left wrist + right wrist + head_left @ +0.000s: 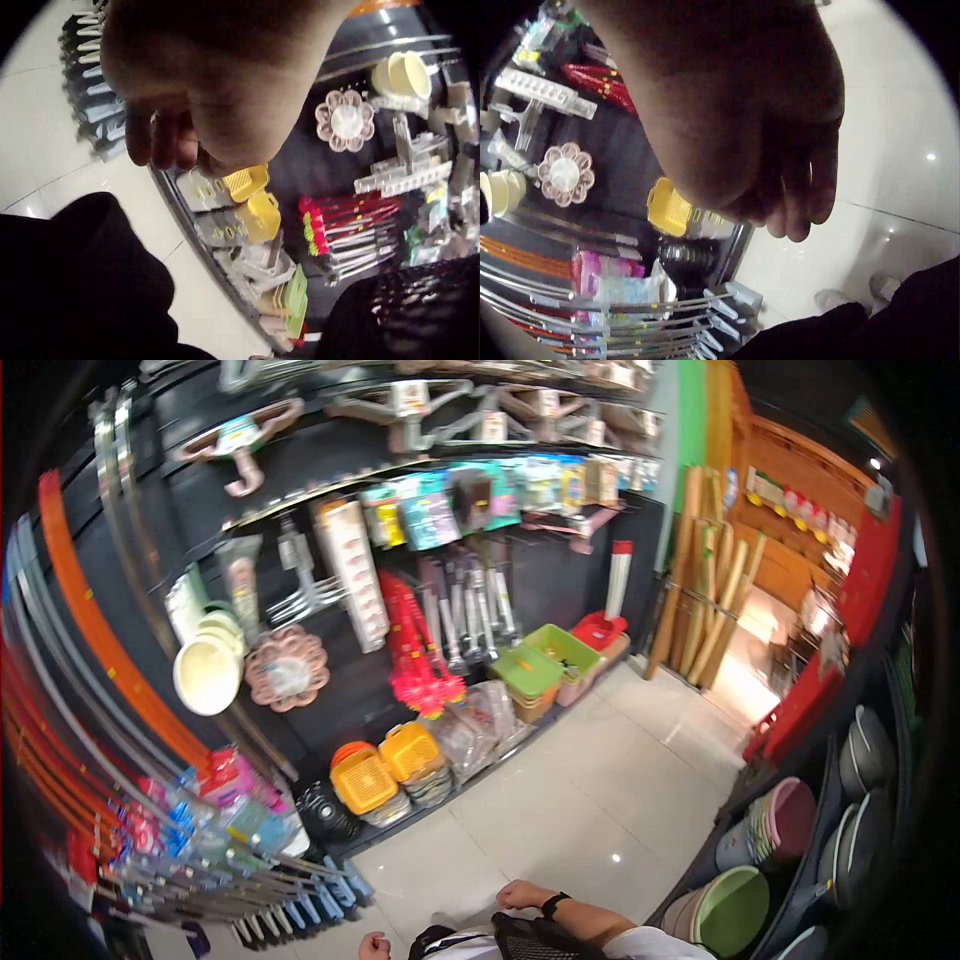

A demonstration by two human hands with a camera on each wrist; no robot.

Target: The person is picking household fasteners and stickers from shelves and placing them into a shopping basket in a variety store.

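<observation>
Low in the head view, my left hand (375, 946) hangs at the bottom edge, mostly cut off by the frame. In the left wrist view its fingers (163, 139) are loosely curled around nothing. My right hand (520, 896), below a dark wristband (553, 904), is held in front of my body over the tiled floor. Its fingers (799, 187) hang loosely bent in the right wrist view, with nothing in them. Ahead of both hands, yellow baskets (410, 752) stand in stacks at the foot of a dark display wall. Neither hand touches any goods.
Long-handled goods (300, 900) reach out at the lower left. Green baskets (527, 672) and a red dustpan (600, 630) line the wall's foot. Basins and buckets (733, 910) fill a shelf on the right. Pale poles (690, 600) stand by a bright passage.
</observation>
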